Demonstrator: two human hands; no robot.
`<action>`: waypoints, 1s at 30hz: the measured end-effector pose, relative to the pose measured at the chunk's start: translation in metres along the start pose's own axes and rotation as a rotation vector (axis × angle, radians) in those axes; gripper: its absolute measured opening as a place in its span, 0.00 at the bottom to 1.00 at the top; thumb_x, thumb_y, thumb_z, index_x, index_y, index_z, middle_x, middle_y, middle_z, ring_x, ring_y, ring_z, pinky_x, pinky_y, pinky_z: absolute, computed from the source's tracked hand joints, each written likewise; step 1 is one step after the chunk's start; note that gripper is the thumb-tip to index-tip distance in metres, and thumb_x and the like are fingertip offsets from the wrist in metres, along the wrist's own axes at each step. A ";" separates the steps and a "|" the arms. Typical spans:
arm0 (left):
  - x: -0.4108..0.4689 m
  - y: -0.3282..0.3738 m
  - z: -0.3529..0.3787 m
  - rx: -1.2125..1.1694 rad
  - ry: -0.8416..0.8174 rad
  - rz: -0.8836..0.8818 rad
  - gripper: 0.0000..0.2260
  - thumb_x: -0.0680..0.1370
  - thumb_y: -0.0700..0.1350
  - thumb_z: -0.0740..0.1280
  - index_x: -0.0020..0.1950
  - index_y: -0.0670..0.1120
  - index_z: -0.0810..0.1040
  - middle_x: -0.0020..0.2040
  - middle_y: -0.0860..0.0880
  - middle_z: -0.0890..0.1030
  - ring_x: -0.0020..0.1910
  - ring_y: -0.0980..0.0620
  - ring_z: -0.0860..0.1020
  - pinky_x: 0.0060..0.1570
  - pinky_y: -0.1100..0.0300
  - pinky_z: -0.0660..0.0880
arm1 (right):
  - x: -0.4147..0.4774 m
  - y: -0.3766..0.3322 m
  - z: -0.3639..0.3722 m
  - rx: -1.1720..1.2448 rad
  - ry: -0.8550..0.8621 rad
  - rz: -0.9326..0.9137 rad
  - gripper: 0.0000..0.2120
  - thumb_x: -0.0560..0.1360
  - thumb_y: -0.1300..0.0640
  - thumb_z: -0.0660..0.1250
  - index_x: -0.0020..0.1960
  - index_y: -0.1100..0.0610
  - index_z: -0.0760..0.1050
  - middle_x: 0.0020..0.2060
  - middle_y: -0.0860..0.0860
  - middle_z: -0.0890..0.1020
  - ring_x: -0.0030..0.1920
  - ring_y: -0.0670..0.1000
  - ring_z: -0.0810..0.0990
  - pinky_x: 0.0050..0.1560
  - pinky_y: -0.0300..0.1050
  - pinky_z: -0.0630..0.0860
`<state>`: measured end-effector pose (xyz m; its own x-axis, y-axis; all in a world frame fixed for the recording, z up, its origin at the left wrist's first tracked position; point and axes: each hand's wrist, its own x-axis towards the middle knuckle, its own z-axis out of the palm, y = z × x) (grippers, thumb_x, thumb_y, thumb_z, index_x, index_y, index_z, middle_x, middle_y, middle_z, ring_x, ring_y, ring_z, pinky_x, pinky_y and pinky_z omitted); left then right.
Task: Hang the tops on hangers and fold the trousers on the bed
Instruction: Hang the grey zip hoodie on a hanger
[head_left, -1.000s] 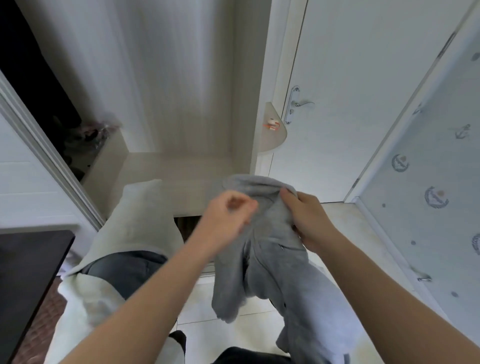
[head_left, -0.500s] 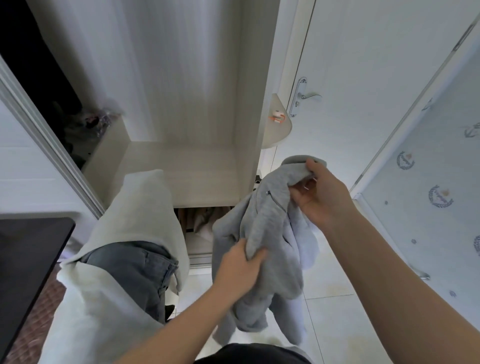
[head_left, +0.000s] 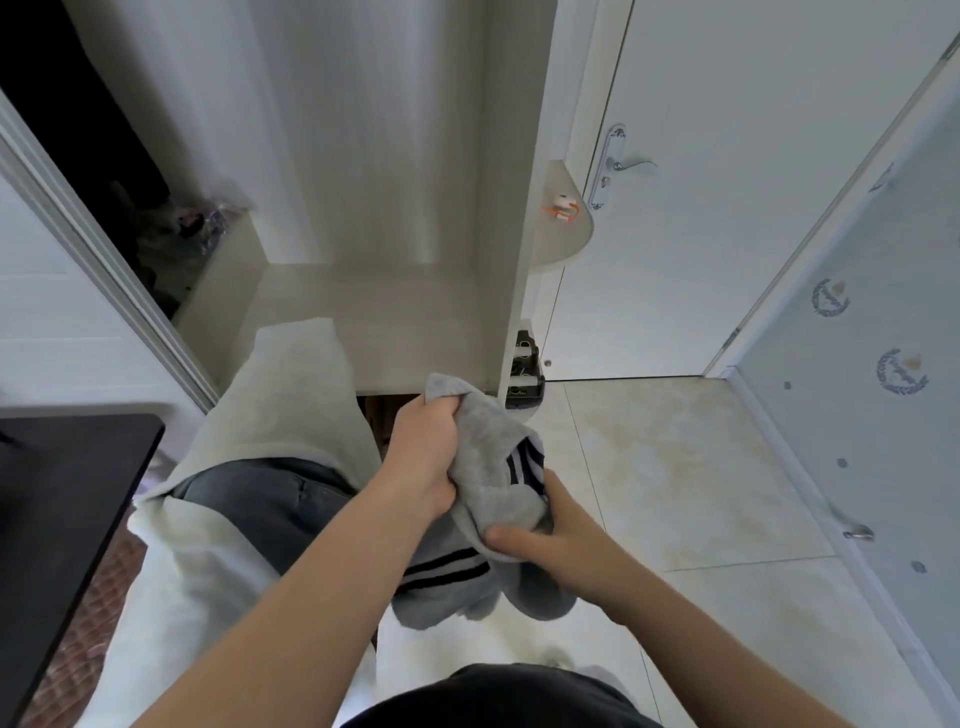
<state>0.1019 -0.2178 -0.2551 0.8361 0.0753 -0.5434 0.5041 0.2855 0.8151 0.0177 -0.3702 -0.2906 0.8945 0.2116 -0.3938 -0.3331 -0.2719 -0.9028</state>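
Note:
A grey top (head_left: 488, 452) with dark stripes on its cuffs hangs bunched in front of me, low at the centre. My left hand (head_left: 423, 457) grips its upper part, fingers curled round the fabric. Just to the right and lower, my right hand (head_left: 550, 535) holds the lower bunch with the thumb across the cloth. A white garment (head_left: 270, 405) and dark grey trousers (head_left: 260, 504) lie draped over my left forearm, at the left. No hanger is in view.
An open wardrobe compartment (head_left: 363, 322) stands straight ahead with a pale shelf. A white door (head_left: 727, 208) with a metal handle is at the right, a small corner shelf (head_left: 566, 228) beside it. Pale floor tiles (head_left: 675, 467) lie to the right; a dark surface (head_left: 57, 509) sits at left.
My right hand dropped from up by the door to below the left hand. My left hand shifted its grip upward. The grey top is now gathered into a tighter bunch, its striped cuffs showing.

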 end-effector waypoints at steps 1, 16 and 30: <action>0.002 -0.002 0.000 -0.033 0.006 -0.020 0.11 0.82 0.44 0.61 0.46 0.42 0.80 0.39 0.45 0.84 0.40 0.49 0.83 0.38 0.57 0.79 | 0.005 0.006 -0.001 0.003 0.020 0.018 0.31 0.69 0.46 0.79 0.67 0.41 0.69 0.59 0.40 0.80 0.58 0.40 0.80 0.59 0.44 0.79; 0.007 -0.001 -0.057 0.134 0.041 -0.038 0.13 0.82 0.48 0.65 0.60 0.40 0.78 0.56 0.39 0.82 0.47 0.43 0.83 0.37 0.48 0.83 | 0.031 -0.054 -0.053 0.001 0.411 -0.299 0.06 0.79 0.56 0.68 0.46 0.54 0.83 0.39 0.53 0.85 0.41 0.48 0.81 0.45 0.45 0.76; -0.021 -0.027 -0.011 0.899 0.041 0.780 0.13 0.80 0.47 0.67 0.37 0.48 0.70 0.33 0.52 0.74 0.32 0.55 0.70 0.32 0.67 0.65 | -0.004 -0.148 -0.075 -0.029 0.024 -0.293 0.07 0.75 0.61 0.72 0.49 0.65 0.83 0.43 0.61 0.84 0.43 0.55 0.83 0.47 0.48 0.80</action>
<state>0.0684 -0.2165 -0.2678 0.9852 -0.0332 0.1684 -0.1523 -0.6220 0.7681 0.0858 -0.4013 -0.1420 0.9581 0.2632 -0.1128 -0.0514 -0.2294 -0.9720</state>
